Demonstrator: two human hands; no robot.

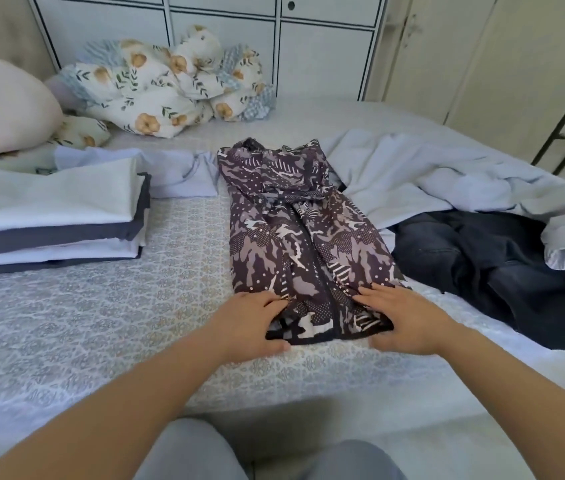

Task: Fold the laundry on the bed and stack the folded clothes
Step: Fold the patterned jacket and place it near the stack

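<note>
A purple patterned dress [295,230] lies lengthwise on the bed [101,323], folded into a narrow strip, its hem toward me. My left hand [253,323] grips the hem's left corner, fingers on top and thumb under the edge. My right hand [405,320] holds the hem's right corner the same way. A stack of folded clothes [49,220], white and dark grey layers, sits at the left. Unfolded laundry lies at the right: a pale blue garment [430,174] and a dark navy garment [482,265].
A floral quilt [170,81] is bundled at the head of the bed beside a pink pillow [0,105]. Another pale blue piece [177,171] lies behind the stack. White cabinets [274,39] stand behind the bed. My knees [274,459] are at the bed's near edge.
</note>
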